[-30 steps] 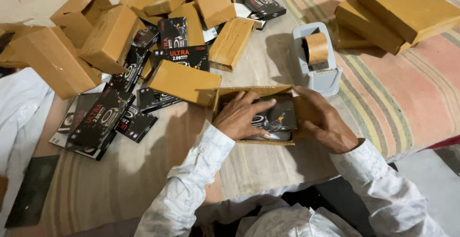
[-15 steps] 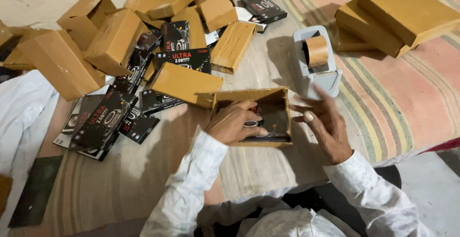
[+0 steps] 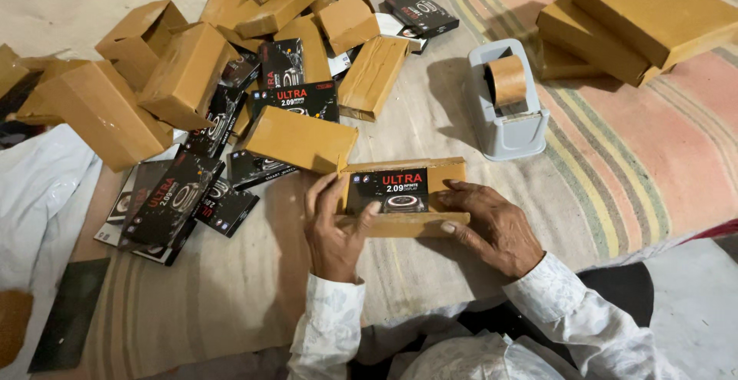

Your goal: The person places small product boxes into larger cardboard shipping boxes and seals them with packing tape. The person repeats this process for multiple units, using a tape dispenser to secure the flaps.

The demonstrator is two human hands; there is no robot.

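The left hand [image 3: 332, 234] presses its thumb on the black glossy product box [image 3: 396, 189], which lies inside the open brown cardboard carton [image 3: 407, 225] on the striped floor mat [image 3: 615, 172]. The right hand [image 3: 492, 226], fingers spread, steadies the carton's near wall. I think uneven pressing could tilt the box and bend a flap
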